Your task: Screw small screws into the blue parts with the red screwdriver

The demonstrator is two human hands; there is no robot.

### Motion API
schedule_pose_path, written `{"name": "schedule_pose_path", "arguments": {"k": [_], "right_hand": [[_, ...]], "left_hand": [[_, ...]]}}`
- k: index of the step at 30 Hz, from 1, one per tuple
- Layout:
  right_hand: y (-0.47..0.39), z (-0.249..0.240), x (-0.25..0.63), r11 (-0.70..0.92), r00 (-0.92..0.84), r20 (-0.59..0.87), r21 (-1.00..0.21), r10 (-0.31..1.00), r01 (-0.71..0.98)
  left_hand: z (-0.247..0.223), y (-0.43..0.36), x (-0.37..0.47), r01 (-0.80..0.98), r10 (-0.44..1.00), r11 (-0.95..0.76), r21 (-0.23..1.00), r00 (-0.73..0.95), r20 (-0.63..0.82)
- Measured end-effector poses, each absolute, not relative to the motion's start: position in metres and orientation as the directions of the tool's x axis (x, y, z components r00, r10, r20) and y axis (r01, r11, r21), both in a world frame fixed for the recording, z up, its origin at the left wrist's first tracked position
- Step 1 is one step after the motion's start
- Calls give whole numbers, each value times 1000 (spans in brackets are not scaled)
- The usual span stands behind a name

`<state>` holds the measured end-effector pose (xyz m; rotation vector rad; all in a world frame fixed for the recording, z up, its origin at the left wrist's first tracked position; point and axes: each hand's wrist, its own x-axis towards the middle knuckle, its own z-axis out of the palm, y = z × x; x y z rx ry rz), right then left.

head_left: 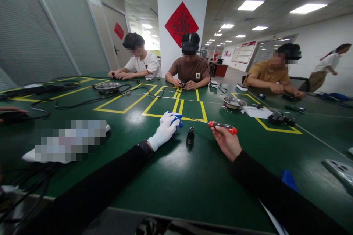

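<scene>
My right hand (226, 140) is bare and closed around a screwdriver (230, 129) with a red and black handle. Its thin shaft points left, over the table toward my other hand. My left hand (165, 129) wears a white glove, its fingers curled on the table. Blue material shows at those fingers; whether it is the glove's coating or a held thing, I cannot tell. Between my two hands a small black tapered part (190, 136) with a metallic top stands upright on the green table (176, 187), touched by neither hand.
Yellow tape (122, 111) marks rectangles on the table. Metal bowls (234, 102) stand left and right. Black cables and a pale blurred item (68, 141) lie left; black parts (281, 117), a phone (340, 170) and a blue item (289, 180) lie right. Three people sit opposite; another walks behind.
</scene>
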<state>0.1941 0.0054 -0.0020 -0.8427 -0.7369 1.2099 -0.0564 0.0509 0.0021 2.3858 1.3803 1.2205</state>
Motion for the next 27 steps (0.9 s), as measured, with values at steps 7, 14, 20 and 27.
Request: {"name": "schedule_pose_path", "arguments": {"k": [7, 14, 20, 27], "right_hand": [[-16, 14, 184, 628, -310, 552, -605, 774, 489], [-17, 14, 182, 744, -678, 332, -135, 656, 654], [-11, -1, 183, 638, -499, 398, -483, 770, 599], [28, -6, 183, 106, 270, 111, -994, 957, 30]], "left_hand": [[6, 29, -46, 543, 683, -675, 500, 203, 702], [8, 3, -35, 447, 662, -740, 503, 346, 665], [11, 7, -32, 437, 717, -690, 578, 296, 631], [8, 17, -33, 413, 749, -643, 645, 162, 643]]}}
